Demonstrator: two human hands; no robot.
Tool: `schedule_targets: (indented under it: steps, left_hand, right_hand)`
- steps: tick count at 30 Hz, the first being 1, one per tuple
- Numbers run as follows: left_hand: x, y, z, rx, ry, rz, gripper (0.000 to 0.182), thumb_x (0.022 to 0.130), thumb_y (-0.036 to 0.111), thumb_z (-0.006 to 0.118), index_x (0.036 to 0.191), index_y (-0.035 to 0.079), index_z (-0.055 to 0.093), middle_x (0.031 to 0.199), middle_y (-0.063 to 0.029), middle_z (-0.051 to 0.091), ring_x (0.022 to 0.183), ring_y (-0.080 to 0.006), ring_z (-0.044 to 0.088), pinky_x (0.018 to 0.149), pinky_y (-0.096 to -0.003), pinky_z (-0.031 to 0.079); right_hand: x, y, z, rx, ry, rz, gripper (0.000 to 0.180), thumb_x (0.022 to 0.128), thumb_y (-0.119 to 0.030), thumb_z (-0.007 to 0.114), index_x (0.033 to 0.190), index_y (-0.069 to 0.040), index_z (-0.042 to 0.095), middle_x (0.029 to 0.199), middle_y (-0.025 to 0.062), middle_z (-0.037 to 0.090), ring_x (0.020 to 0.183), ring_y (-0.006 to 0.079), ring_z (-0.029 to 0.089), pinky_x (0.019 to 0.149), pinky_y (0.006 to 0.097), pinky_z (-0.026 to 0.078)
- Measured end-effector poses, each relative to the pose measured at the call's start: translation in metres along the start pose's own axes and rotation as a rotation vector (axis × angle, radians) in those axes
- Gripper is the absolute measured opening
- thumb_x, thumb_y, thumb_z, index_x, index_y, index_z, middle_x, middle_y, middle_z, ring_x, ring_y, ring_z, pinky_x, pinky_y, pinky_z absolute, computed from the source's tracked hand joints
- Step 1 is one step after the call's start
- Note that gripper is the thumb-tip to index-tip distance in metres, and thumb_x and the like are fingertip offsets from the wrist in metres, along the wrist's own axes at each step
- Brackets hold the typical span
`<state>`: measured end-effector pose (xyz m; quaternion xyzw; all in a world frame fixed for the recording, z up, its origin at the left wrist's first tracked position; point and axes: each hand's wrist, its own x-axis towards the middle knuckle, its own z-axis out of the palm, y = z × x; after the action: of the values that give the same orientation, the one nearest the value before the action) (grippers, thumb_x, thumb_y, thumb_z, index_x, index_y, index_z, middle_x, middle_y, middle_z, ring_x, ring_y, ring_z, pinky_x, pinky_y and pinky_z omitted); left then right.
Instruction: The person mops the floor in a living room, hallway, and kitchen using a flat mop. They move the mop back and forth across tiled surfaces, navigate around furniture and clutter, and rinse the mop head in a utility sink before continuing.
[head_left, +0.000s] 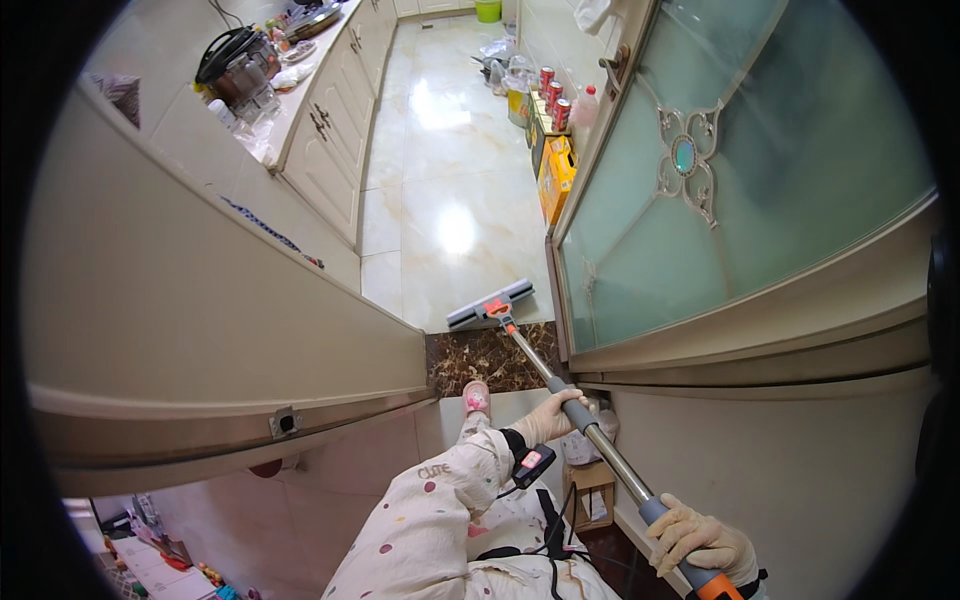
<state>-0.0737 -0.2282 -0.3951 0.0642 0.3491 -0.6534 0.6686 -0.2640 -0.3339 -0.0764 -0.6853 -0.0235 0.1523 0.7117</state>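
Note:
A long-handled floor mop (536, 358) with a steel pole slants from the lower right up to the kitchen doorway. Its wide grey mop head (491, 304) rests on the pale tiles just past the dark marble threshold (487, 356). My left hand (553, 418), in a thin pale glove, is wrapped around the grey sleeve midway along the pole. Lower down, my right hand (701, 536), gloved too, holds the grey upper grip near its orange end. A black device (532, 463) is strapped on my left wrist. One pink slipper (476, 397) shows just before the threshold.
A glass door (675, 262) stands at the right of the doorway. Beyond it, red drink cans (553, 97) top a carton beside a yellow box (556, 178) and bags. White cabinets (322, 142) line the left, bearing a pressure cooker (238, 64). A cardboard box (589, 491) sits beside my legs.

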Motion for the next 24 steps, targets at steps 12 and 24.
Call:
schedule_targets:
  steps: [12, 24]
  left_hand:
    - [0.025, -0.03, -0.073, 0.447, 0.268, -0.356, 0.023, 0.079, 0.018, 0.063, 0.095, 0.004, 0.052, 0.091, -0.0078, 0.059, 0.088, -0.0213, 0.059, 0.083, -0.0359, 0.047]
    - [0.043, -0.04, -0.138, 0.443, 0.475, -0.38, 0.023, 0.081, 0.015, 0.058, 0.098, 0.002, 0.048, 0.093, -0.0097, 0.058, 0.089, -0.0226, 0.056, 0.081, -0.0368, 0.044]
  right_hand:
    - [-0.143, 0.008, 0.061, 0.288, 0.373, 1.185, 0.066, 0.078, -0.016, 0.061, 0.134, -0.007, 0.027, 0.066, 0.0037, 0.052, 0.058, 0.0126, 0.051, 0.054, 0.0256, 0.043]
    - [-0.151, 0.137, 0.127, -0.008, 0.501, 1.215, 0.051, 0.073, -0.03, 0.063, 0.117, -0.01, 0.049, 0.08, 0.0147, 0.062, 0.076, 0.0264, 0.061, 0.073, 0.0348, 0.047]
